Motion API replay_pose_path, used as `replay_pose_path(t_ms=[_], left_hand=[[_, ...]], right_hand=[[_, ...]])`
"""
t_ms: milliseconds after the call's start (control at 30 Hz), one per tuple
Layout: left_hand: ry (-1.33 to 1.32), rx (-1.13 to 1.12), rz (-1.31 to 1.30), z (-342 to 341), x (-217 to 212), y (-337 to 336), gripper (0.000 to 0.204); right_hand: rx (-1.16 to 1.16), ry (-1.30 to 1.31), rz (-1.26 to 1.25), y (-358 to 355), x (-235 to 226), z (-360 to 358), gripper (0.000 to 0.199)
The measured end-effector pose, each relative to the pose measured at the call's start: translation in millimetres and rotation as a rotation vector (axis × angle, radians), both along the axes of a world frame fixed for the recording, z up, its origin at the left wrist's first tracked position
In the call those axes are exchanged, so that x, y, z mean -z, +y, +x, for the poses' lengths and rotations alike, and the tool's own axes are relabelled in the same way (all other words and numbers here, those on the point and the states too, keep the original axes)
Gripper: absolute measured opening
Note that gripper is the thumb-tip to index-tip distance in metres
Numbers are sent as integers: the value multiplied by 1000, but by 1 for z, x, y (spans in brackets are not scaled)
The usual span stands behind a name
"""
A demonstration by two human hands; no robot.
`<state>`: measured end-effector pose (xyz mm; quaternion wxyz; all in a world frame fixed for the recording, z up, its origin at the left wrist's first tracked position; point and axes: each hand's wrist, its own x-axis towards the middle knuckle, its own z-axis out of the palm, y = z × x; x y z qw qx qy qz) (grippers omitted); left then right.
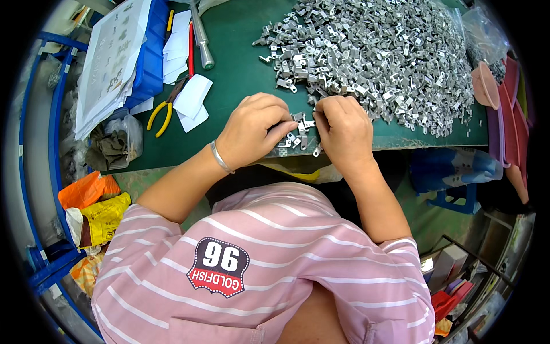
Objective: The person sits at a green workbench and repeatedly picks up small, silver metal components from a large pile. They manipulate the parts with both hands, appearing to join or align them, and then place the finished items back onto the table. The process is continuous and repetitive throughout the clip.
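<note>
Small bent metal brackets with holes lie in a little group at the table's near edge, between my two hands. My left hand wears a bangle and is closed, thumb and forefinger pinched at a bracket on the left of this group. Opposite it, my right hand is also closed, its fingertips pinching a bracket. My fingers partly cover both held pieces. Just beyond my hands spreads a large heap of similar silver brackets.
On the green table, yellow-handled pliers, white paper slips and a metal rod-like tool lie to the left. A blue bin with papers stands beyond them. Plastic bags sit far right; a blue stool is below.
</note>
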<state>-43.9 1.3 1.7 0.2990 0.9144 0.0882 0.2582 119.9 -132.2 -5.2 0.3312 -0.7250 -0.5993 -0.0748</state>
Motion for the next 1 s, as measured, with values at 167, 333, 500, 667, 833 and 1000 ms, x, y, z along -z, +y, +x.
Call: replay_pose_path(t_ms=[167, 333, 500, 667, 833, 1000], left_hand=[[-4, -9, 3, 5, -5, 5, 16], [11, 51, 93, 38, 2, 9, 19], [108, 76, 84, 38, -1, 11, 15], [26, 74, -4, 29, -9, 10, 13], [78, 60, -47, 2, -10, 16, 10], [174, 41, -379, -40, -21, -11, 11]], right_hand=[[-28, 146, -10, -12, -8, -3, 15], [37, 144, -57, -12, -10, -3, 16], [14, 94, -84, -6, -11, -3, 15], [5, 54, 23, -7, -11, -4, 15], [-244, 224, 31, -28, -7, 13, 18], [-204, 480, 118, -35, -2, 1, 23]])
